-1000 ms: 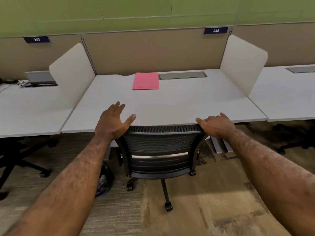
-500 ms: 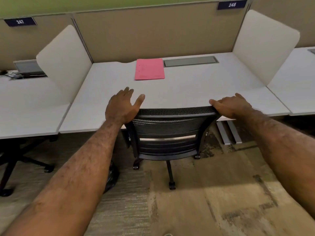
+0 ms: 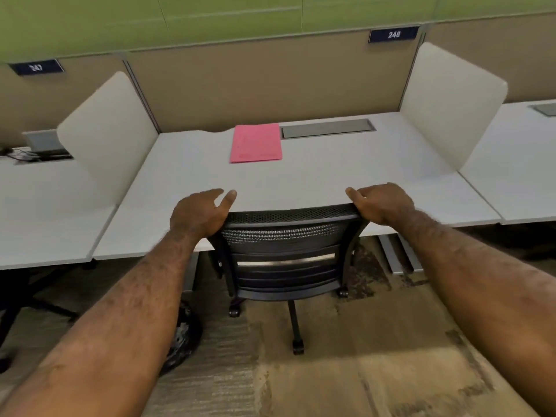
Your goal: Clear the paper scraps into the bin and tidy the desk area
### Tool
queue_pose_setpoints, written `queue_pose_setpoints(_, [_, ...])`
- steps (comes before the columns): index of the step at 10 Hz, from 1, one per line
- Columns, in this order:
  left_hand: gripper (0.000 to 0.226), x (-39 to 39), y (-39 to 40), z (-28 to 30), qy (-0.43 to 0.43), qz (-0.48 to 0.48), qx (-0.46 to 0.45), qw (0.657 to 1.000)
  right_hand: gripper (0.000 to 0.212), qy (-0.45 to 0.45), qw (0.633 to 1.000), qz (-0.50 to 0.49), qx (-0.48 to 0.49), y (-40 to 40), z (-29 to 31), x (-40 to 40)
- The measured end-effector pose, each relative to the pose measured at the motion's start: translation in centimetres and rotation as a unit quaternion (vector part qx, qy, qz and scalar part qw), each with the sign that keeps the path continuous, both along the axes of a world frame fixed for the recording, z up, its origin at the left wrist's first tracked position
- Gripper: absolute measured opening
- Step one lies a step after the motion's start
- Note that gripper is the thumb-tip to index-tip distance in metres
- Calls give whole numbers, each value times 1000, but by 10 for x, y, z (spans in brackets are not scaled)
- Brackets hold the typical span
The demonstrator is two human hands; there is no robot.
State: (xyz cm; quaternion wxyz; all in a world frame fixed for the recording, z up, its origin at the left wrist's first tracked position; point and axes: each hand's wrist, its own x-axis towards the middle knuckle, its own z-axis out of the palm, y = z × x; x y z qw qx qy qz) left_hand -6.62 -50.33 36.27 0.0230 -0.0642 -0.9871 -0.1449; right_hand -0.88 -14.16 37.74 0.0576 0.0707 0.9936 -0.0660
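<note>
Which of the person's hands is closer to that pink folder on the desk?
The left hand. It hovers open at the chair's left top corner, just below-left of the pink folder. The right hand rests on the chair's right corner, farther off to the side.

Bin [image 3: 180, 338], lower left of frame: largely hidden behind the left forearm. Chair [image 3: 285, 254] seat concealed under the worktop [image 3: 316, 182]. Print on pink folder [image 3: 255, 142] illegible. Neighbouring chair cut off at left edge.

Pink folder [image 3: 255, 142]; black mesh chair [image 3: 285, 236]; white desk [image 3: 331, 176]; green wall [image 3: 210, 19].
</note>
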Motion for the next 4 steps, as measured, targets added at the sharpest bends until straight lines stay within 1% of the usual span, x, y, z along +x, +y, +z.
queue_pose_setpoints(1, [68, 5, 4, 6, -26, 16, -18, 999, 70, -12, 1000, 7, 4, 1, -2, 1])
queue_pose_setpoints(2, [73, 8, 6, 11, -70, 24, -48, 996, 74, -36, 999, 10, 2, 2, -1, -2])
queue_pose_setpoints(3, [73, 16, 8, 20, -93, 13, -76, 993, 78, -21, 999, 16, -25, -3, 6, 0])
queue_pose_setpoints(4, [71, 17, 7, 31, -110, 16, -69, 991, 77, 11, 997, 31, -67, -11, 17, -2])
